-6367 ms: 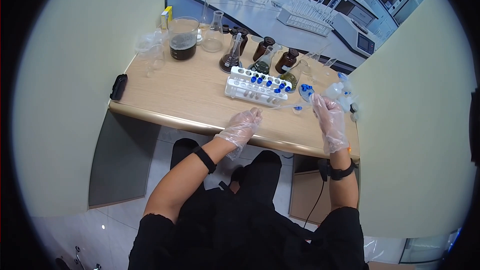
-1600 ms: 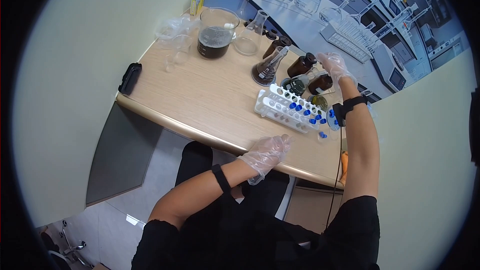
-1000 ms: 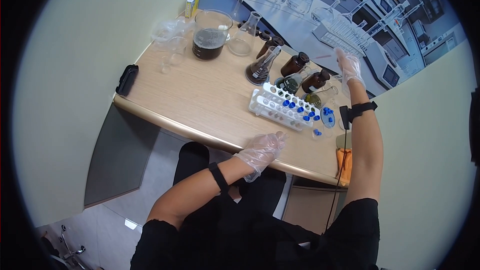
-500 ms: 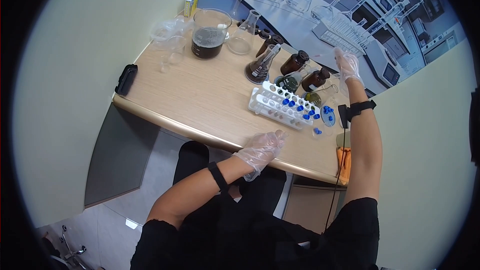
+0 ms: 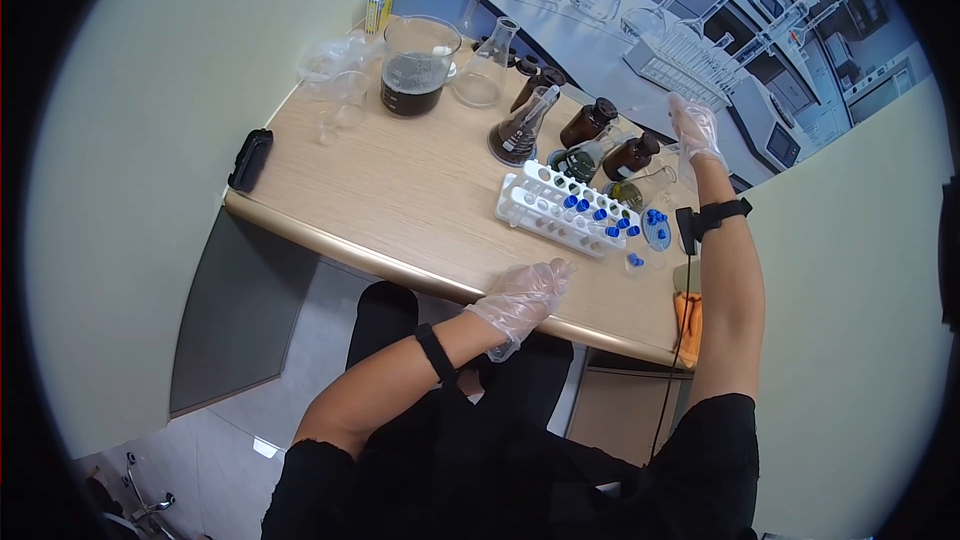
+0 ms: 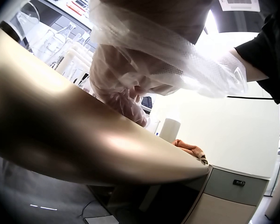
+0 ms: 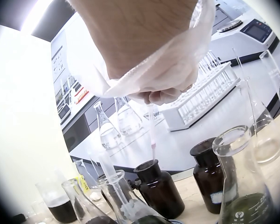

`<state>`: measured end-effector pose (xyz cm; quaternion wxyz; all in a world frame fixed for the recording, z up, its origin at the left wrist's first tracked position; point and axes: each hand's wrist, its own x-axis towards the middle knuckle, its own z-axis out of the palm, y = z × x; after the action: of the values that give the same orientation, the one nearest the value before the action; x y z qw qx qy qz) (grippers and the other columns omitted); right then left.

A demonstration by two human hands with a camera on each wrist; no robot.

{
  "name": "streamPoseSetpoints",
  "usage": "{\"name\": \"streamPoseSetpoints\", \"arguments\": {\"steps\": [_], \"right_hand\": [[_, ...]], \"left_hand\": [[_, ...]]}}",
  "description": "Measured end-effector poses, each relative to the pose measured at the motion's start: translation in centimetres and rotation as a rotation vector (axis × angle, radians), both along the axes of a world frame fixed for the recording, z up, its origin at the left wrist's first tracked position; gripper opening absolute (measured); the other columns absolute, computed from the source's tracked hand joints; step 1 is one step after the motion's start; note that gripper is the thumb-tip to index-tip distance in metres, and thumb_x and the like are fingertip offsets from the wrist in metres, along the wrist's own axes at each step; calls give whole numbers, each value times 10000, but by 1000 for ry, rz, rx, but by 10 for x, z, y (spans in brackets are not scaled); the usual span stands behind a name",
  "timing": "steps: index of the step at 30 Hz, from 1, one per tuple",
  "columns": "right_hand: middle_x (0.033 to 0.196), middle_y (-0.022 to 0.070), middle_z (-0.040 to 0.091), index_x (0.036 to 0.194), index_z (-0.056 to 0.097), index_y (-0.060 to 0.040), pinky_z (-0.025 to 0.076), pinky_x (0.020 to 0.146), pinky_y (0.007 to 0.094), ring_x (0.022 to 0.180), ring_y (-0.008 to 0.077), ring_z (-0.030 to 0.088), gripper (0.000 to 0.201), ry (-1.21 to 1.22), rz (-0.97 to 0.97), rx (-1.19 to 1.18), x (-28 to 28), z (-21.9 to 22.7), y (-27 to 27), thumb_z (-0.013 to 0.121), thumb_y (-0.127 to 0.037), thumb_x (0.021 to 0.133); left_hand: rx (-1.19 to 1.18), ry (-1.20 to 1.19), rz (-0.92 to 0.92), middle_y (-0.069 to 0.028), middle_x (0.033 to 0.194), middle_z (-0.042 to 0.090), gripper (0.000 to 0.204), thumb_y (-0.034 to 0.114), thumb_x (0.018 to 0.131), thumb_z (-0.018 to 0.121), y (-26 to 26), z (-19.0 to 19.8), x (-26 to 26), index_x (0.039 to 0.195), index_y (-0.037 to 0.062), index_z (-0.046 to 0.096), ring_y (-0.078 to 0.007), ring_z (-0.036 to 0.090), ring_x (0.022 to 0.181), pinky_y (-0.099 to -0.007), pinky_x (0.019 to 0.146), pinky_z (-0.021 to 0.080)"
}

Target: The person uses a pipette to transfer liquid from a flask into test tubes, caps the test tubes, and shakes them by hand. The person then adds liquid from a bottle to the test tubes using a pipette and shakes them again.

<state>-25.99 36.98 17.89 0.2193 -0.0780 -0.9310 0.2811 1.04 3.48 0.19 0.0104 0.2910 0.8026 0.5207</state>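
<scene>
My gloved right hand (image 5: pixel 695 128) is raised at the back right of the table and pinches a thin clear plastic dropper (image 7: pixel 153 135) with pinkish liquid low in its stem. In the right wrist view the dropper points down, its tip right at the mouth of a brown glass bottle (image 7: pixel 159 193). A second brown bottle (image 7: pixel 210 170) stands beside it. My gloved left hand (image 5: pixel 525 297) rests near the table's front edge with curled fingers; I cannot tell whether something is inside. Nearest to it stands the white test tube rack (image 5: pixel 560 223) with several blue-capped tubes.
Conical flasks with dark (image 5: pixel 516 138) and green (image 5: pixel 575 163) contents stand behind the rack. A large beaker (image 5: pixel 412 75) of dark liquid and a clear conical flask (image 5: pixel 483 78) are further left. Right of the rack is a dish of blue caps (image 5: pixel 656 230). An orange cloth (image 5: pixel 688 328) lies at the right edge.
Since the oldest frame, my right hand has gone from beside the rack up to the back bottles with the dropper. Over the last second both hands stay nearly still.
</scene>
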Motion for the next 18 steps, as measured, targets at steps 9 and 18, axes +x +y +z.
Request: {"name": "streamPoseSetpoints", "arguments": {"steps": [9,18], "right_hand": [[644,-6,570,763,643,-58,373,515,317,540,108,488,406,-50,-33,39,0,4,0,754,-419,914],[767,42,636,843,671,-20,451,682,366,731,168,582,409,-73,-70,20,18,14,-13,696,-425,896]], "left_hand": [[-8,52,26,-206,908,726,252,273,1063,546,4,-9,-1,1235,98,604,-427,712,840,-539,755,562],[-23,73,36,-198,894,731,258,273,1054,548,5,-7,-2,1231,101,624,-422,716,827,-535,755,566]]}}
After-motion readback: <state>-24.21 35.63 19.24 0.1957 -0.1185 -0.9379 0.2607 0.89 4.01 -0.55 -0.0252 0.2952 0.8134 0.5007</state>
